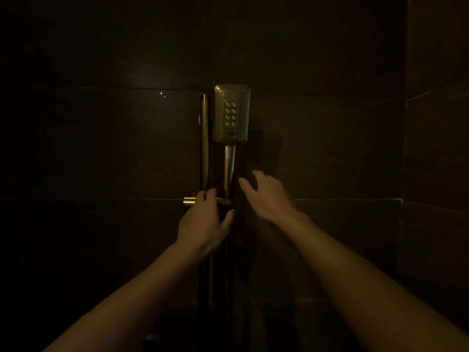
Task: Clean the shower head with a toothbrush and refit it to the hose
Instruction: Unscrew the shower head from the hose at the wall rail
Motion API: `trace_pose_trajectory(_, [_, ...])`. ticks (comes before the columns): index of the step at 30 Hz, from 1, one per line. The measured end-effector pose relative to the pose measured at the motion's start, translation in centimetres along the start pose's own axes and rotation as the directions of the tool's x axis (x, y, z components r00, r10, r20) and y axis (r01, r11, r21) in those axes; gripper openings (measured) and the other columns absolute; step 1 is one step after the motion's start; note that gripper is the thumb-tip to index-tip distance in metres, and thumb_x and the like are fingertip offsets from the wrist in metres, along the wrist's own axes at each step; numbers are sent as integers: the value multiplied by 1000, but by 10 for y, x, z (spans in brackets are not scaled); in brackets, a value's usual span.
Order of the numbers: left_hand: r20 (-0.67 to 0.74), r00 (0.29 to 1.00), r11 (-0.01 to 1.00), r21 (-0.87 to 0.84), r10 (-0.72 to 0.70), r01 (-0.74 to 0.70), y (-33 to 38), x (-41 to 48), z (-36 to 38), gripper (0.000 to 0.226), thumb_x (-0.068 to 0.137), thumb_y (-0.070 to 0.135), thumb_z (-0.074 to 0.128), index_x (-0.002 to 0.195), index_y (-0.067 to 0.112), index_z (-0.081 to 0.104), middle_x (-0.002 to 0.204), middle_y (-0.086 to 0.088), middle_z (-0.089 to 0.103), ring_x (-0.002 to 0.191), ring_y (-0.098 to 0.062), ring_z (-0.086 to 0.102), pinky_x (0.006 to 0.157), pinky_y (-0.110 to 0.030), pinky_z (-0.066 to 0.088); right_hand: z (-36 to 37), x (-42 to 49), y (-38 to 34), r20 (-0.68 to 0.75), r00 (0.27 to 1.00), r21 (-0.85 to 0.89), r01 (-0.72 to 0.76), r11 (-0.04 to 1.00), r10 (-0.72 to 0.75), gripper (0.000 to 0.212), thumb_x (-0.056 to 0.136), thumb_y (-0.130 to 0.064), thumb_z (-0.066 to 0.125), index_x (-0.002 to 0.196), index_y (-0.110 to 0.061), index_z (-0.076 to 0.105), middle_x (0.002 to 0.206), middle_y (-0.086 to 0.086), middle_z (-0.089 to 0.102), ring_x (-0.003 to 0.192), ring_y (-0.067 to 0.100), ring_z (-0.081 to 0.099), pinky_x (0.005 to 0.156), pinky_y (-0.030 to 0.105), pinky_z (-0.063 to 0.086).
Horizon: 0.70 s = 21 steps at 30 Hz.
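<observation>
Now the shower head point(232, 114) stood upright above the 2 hands; its vertical handle point(229, 171) lay just left of the right hand point(266, 199), spread and empty. The left hand point(203, 219) rested loosely on the knob point(189, 201).

Dark tiled wall point(101, 148), upright brass rail point(204, 138), horizontal brass bar point(189, 201)

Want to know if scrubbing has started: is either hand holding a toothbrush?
No, the left hand lies on the brass bar and the right hand is open and empty below the shower head.
</observation>
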<state>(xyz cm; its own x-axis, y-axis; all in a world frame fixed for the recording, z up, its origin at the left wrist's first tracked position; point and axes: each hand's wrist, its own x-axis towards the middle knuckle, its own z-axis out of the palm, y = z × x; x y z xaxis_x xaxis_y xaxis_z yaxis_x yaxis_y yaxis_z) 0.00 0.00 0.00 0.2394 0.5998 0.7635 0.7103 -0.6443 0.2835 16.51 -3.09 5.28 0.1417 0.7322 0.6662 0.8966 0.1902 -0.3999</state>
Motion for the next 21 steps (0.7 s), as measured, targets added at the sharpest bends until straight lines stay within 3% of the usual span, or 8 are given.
trace_pose_trajectory(3, [-94,994,998,23,62,-60,2,23,3,58,90,47,59,137,23,37,135,-4,49,109,-21,60,71,-29,46,8,25,1,-16,1000,66,10,998,-9,70,95,-65,35,149,-21,35,143,11,49,123,25,51,96,44,48])
trace_pose_trajectory(7, [-126,992,996,93,9,3,14,53,8,50,87,49,62,124,21,46,113,-4,64,98,-25,65,68,-34,48,18,57,0,4,999,220,39,975,-40,78,86,-74,37,143,-21,43,134,7,57,115,24,58,87,39,50])
trace_pose_trajectory(10, [-106,992,982,168,-68,85,18,70,10,54,83,60,60,118,20,48,104,-5,68,92,-29,67,74,-43,56,24,78,-3,37,995,353,72,933,-91,63,83,-77,41,108,-24,62,99,-2,67,87,17,65,64,31,49])
trace_pose_trajectory(12, [-96,990,976,183,-104,121,17,77,10,56,82,63,60,116,20,50,102,-5,68,91,-31,67,75,-45,56,28,90,-6,31,991,420,104,901,-129,47,83,-75,45,87,-30,59,85,-6,64,75,11,63,56,27,42])
trace_pose_trajectory(16, [-92,989,972,192,-120,136,17,78,15,48,83,59,61,112,20,55,98,-4,67,89,-31,66,73,-41,54,39,100,-10,-44,982,501,180,846,-183,30,87,-61,56,90,-32,60,84,-11,62,77,5,59,59,26,42])
trace_pose_trajectory(21, [-102,988,981,143,-115,129,17,78,14,39,83,53,64,103,19,62,90,-4,68,83,-29,66,73,-44,56,45,100,-19,-42,989,582,140,801,-142,29,96,-41,56,100,-12,61,89,4,64,82,20,62,67,31,43])
